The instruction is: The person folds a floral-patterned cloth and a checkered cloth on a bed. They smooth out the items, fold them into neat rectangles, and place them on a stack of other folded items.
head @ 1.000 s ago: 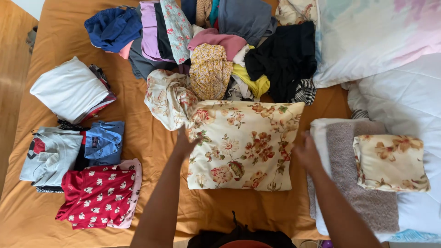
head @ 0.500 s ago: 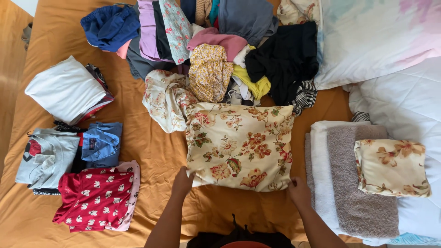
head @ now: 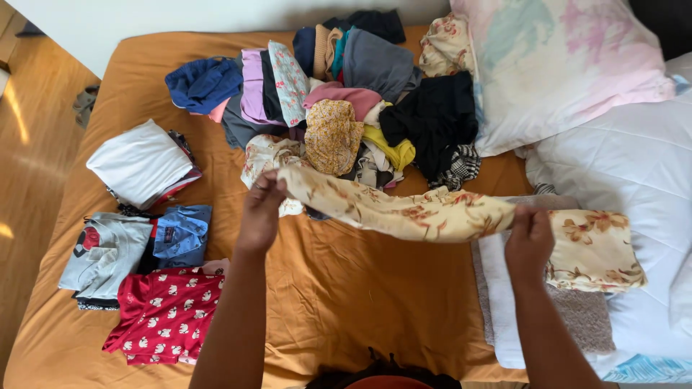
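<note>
both hands (head: 261, 209) (head: 528, 241) gripping floral pillowcase (head: 404, 209), lifted over orange bed (head: 346, 288)

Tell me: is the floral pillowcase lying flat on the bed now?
No, both hands, left hand and right hand, hold the floral pillowcase lifted above the orange sheet.

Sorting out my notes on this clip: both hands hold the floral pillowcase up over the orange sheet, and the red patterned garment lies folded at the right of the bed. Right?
Not quite. The head view shows the red patterned garment at the left of the bed, below the grey shirt. Both hands, left and right, do hold the floral pillowcase over the orange sheet.
</note>
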